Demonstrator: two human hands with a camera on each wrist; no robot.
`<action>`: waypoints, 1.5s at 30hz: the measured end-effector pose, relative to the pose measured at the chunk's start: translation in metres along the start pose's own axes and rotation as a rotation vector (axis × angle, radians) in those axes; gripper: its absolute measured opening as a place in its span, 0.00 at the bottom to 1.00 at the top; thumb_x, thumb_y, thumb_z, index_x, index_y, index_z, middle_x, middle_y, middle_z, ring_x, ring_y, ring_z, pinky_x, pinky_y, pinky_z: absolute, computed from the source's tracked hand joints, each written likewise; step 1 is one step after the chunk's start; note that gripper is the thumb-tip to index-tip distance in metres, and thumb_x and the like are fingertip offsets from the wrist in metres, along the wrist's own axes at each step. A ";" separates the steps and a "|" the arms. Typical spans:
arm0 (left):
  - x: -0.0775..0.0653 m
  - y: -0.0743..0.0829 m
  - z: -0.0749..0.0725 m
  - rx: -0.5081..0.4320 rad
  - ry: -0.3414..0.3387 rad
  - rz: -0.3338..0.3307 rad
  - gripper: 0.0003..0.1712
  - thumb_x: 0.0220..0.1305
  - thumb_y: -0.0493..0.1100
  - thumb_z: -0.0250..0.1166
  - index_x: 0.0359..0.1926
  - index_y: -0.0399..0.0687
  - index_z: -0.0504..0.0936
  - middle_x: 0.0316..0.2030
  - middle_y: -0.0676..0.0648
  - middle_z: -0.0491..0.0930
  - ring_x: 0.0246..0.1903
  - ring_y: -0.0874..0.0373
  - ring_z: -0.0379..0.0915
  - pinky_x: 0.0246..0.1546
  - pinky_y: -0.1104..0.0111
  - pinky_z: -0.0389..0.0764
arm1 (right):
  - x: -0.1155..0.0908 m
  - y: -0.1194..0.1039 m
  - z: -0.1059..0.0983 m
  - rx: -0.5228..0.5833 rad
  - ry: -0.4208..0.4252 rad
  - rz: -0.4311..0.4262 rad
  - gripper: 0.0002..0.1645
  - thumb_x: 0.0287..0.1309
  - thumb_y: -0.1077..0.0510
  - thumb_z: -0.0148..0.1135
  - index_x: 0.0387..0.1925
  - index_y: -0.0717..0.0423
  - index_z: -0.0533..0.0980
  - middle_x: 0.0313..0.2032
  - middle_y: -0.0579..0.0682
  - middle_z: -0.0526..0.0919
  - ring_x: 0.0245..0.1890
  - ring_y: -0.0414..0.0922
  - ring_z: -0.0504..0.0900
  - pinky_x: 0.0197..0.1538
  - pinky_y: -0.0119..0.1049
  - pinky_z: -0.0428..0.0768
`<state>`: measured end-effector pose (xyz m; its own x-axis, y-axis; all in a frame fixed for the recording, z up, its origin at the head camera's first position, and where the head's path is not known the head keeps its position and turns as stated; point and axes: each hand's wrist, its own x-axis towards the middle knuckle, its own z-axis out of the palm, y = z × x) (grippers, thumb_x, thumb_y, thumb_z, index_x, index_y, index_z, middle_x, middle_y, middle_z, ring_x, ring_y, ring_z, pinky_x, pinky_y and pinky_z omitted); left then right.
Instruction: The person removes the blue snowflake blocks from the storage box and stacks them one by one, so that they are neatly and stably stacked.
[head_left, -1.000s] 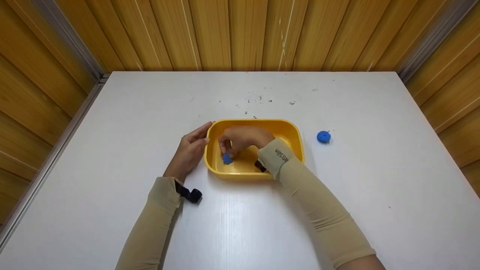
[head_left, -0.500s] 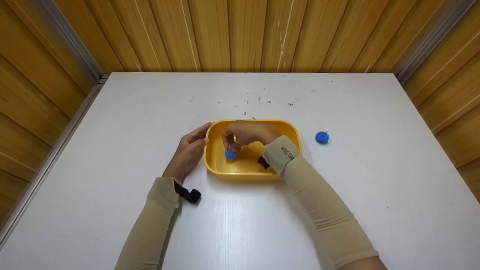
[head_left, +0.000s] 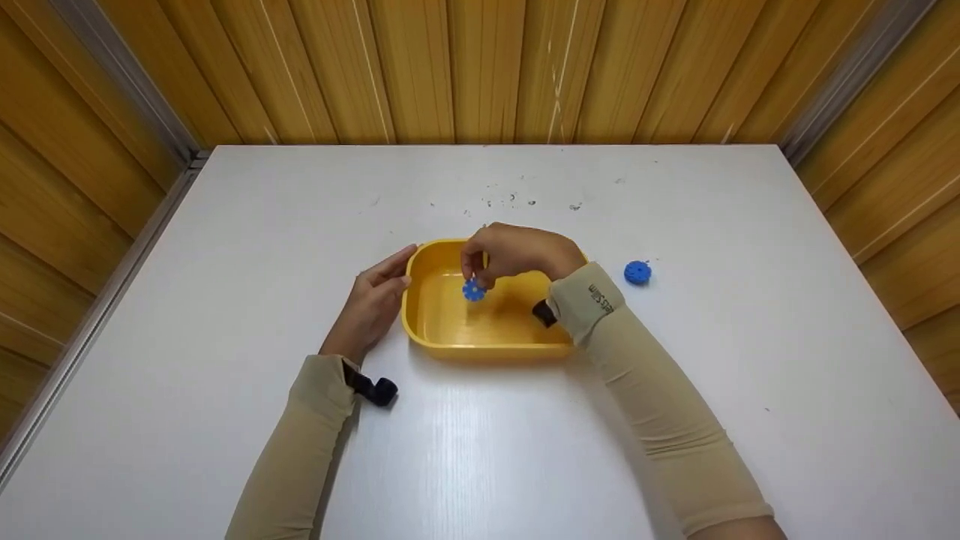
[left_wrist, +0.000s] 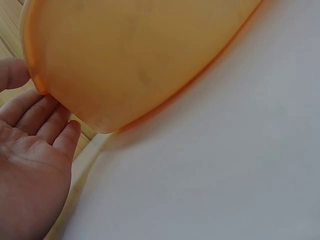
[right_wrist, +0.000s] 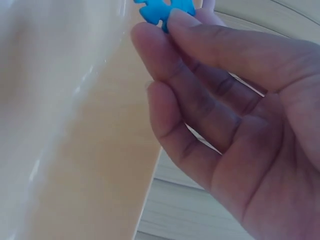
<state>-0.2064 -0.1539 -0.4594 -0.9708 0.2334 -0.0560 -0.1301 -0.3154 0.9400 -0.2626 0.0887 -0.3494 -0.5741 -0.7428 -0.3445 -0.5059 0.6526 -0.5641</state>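
Observation:
A small blue gear-like disc (head_left: 474, 289), notched round its edge and with a hole in its middle, is pinched between the thumb and fingers of my right hand (head_left: 517, 251). That hand is over the yellow plastic tub (head_left: 487, 349), and the disc stands tilted above its floor. In the right wrist view only the lower part of the disc (right_wrist: 156, 11) shows, at the top edge. My left hand (head_left: 369, 307) rests against the tub's left outer wall, its fingers nearly straight and the thumb at the rim. The left wrist view shows these fingers (left_wrist: 37, 112) touching the tub's outside.
Right of the tub, a blue round piece (head_left: 637, 272) lies on the white table (head_left: 480, 450). Dark specks mark the table beyond the tub. Yellow wood-look panels (head_left: 480, 71) stand at the back and both sides. A black wrist strap (head_left: 371, 384) sticks out from the left sleeve.
My right hand has lifted the blue gear-like disc up from the tub's floor, moving it back and to the right. My left hand has stayed at the tub's side.

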 end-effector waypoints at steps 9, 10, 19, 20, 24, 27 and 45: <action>0.001 -0.002 -0.001 -0.019 0.004 0.013 0.34 0.70 0.26 0.50 0.76 0.36 0.61 0.78 0.41 0.61 0.78 0.53 0.54 0.78 0.66 0.60 | -0.021 0.016 -0.007 0.046 0.070 0.013 0.05 0.63 0.67 0.65 0.40 0.57 0.83 0.39 0.52 0.86 0.39 0.51 0.82 0.47 0.37 0.84; 0.001 -0.002 -0.002 -0.016 0.002 0.012 0.34 0.70 0.26 0.50 0.76 0.36 0.61 0.78 0.41 0.60 0.79 0.53 0.54 0.78 0.66 0.60 | -0.024 0.018 -0.008 0.048 0.080 0.012 0.05 0.63 0.67 0.65 0.40 0.58 0.83 0.39 0.52 0.87 0.40 0.51 0.82 0.48 0.37 0.84; 0.001 -0.002 -0.003 0.024 -0.001 0.012 0.35 0.70 0.28 0.51 0.77 0.38 0.60 0.78 0.43 0.61 0.79 0.55 0.54 0.78 0.66 0.60 | -0.048 0.031 -0.017 0.025 0.169 0.002 0.05 0.64 0.66 0.65 0.41 0.61 0.84 0.42 0.55 0.89 0.41 0.49 0.83 0.49 0.39 0.85; 0.001 -0.002 -0.003 0.019 0.000 0.010 0.35 0.70 0.28 0.51 0.77 0.38 0.60 0.78 0.43 0.60 0.79 0.55 0.54 0.78 0.65 0.60 | -0.050 0.032 -0.018 0.018 0.180 0.000 0.05 0.64 0.66 0.66 0.41 0.61 0.84 0.42 0.55 0.89 0.41 0.49 0.84 0.49 0.40 0.85; 0.001 -0.001 -0.002 0.000 0.004 0.005 0.35 0.71 0.28 0.51 0.77 0.38 0.60 0.78 0.43 0.60 0.79 0.55 0.54 0.78 0.66 0.60 | -0.061 0.040 -0.020 0.020 0.221 0.005 0.06 0.63 0.66 0.66 0.41 0.63 0.84 0.42 0.57 0.89 0.42 0.52 0.85 0.51 0.44 0.86; 0.001 -0.001 -0.002 -0.006 0.004 0.006 0.34 0.71 0.27 0.50 0.77 0.37 0.60 0.78 0.42 0.60 0.79 0.54 0.54 0.77 0.67 0.61 | -0.069 0.047 -0.022 0.034 0.245 0.021 0.07 0.63 0.67 0.66 0.42 0.63 0.84 0.42 0.58 0.90 0.43 0.52 0.86 0.53 0.46 0.87; 0.003 -0.002 -0.004 -0.014 -0.012 0.007 0.34 0.71 0.28 0.50 0.77 0.37 0.61 0.77 0.42 0.61 0.78 0.53 0.55 0.78 0.66 0.61 | -0.111 0.081 -0.026 0.074 0.405 0.147 0.06 0.64 0.65 0.67 0.42 0.59 0.85 0.39 0.55 0.89 0.40 0.49 0.85 0.46 0.32 0.83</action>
<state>-0.2101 -0.1562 -0.4628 -0.9692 0.2421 -0.0448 -0.1256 -0.3297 0.9357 -0.2563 0.2272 -0.3375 -0.8504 -0.5143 -0.1111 -0.3608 0.7237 -0.5882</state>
